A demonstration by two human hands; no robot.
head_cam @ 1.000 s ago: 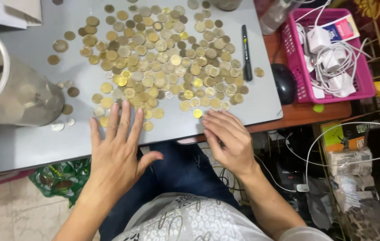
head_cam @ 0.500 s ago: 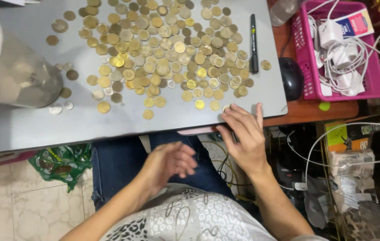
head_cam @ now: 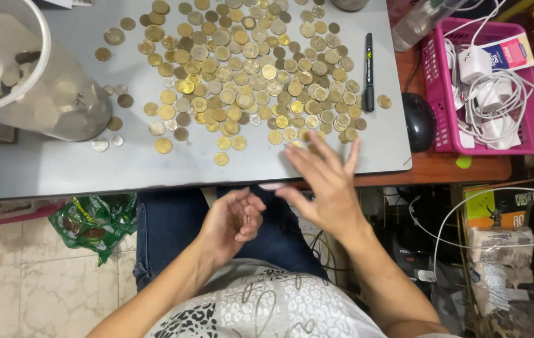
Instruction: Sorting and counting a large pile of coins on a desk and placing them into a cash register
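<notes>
Below the middle of the frame, the left hand is cupped with fingers curled, off the desk over the lap; whether it holds anything cannot be told. Right of it, the right hand is spread flat with fingers apart, its fingertips over the near edge of the coins. Those fill the upper middle of the grey desk. A black marker lies just right of them, and a clear tub stands upper left.

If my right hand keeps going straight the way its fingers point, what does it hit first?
Probably the near edge of the coin pile: your right hand points up over the grey board, fingertips already by the nearest coins. Its height above them is unclear.
</notes>
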